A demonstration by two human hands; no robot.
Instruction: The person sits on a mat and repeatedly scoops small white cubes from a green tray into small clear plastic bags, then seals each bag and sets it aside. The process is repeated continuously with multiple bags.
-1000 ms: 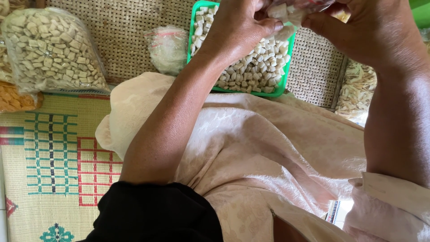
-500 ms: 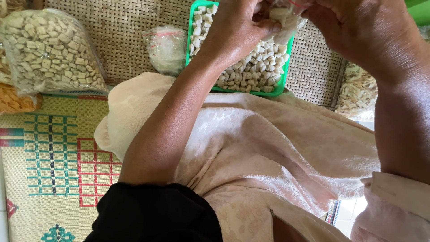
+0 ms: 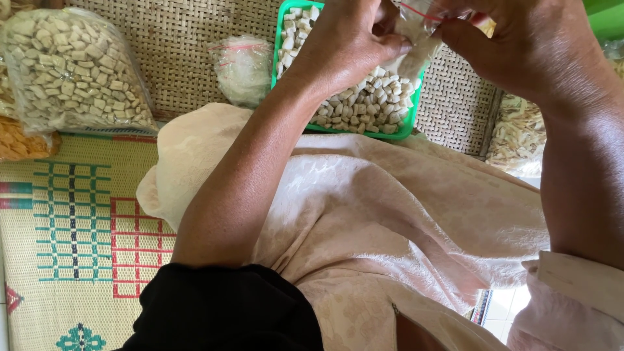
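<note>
My left hand (image 3: 348, 42) and my right hand (image 3: 520, 45) both pinch a small clear plastic bag (image 3: 419, 32) with a red line at its mouth, held above a green tray (image 3: 409, 127). Small pale cube-shaped snack pieces (image 3: 370, 104) fill the tray. The bag hangs between my fingers with some pale pieces inside; its top is partly hidden by my fingers and cut off by the frame's top edge.
A large clear bag of the same pale pieces (image 3: 71, 71) lies at the left, an orange snack bag (image 3: 19, 143) below it. A small tied bag (image 3: 244, 65) sits beside the tray. Another bag of pale strips (image 3: 517, 136) lies right. A woven mat (image 3: 71, 234) and my pink lap cloth (image 3: 390, 214) fill the foreground.
Both hands have shifted slightly on the small bag, pulling its mouth apart a little; the view has tilted down a bit, showing more of the bag's red line.
</note>
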